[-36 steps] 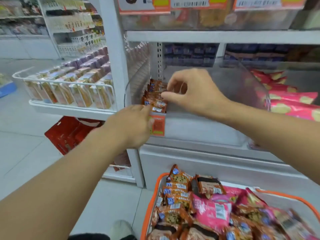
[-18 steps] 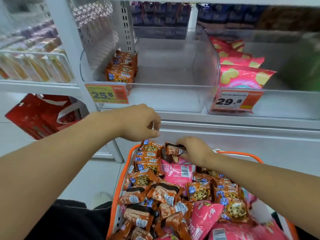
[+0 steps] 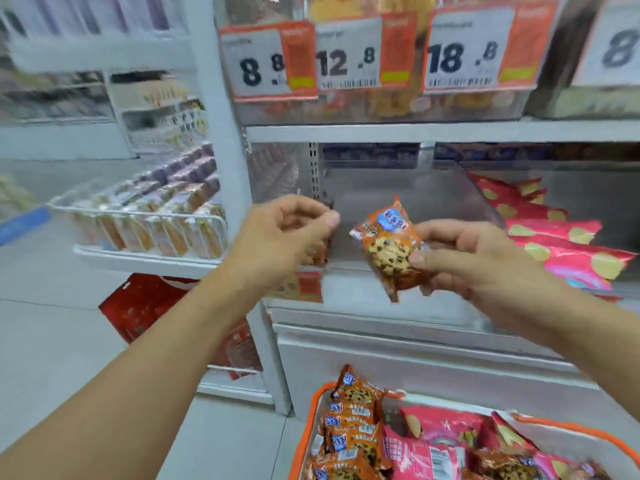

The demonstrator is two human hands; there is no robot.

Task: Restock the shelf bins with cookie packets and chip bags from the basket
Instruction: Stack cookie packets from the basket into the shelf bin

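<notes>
Orange packet (image 3: pixel 389 249): cookie packet, chip cookie printed on the front, blue label at the top; tilted, held up in front of the clear bin (image 3: pixel 415 202), not yet inside it.
Right hand (image 3: pixel 474 261): grips the packet from its right side, thumb across the lower front, fingers curled behind.
Left hand (image 3: pixel 280 237): raised just left of the packet, apart from it; fingers curled in with thumb near the fingertips; whether anything is pinched there, cannot tell; covers the bin's left front corner.
Clear bin: on the middle shelf (image 3: pixel 381 131), mostly bare inside; a few orange packets glimpsed behind the left hand, blurred.
Chip bags (image 3: pixel 561 244): pink with yellow shapes, lying stacked in the next bin to the right.
Basket (image 3: pixel 304 441): orange rim, bottom of view, below the hands; holds orange cookie packets on the left, pink bags to the right.
Price tags (image 3: pixel 346 57): upper shelf front, reading 8.8, 12.8, 18.8.
Wire tray (image 3: pixel 138 216): far left, rows of packets, blurred.
Red bags (image 3: pixel 138 306): low on the left, under that tray.
</notes>
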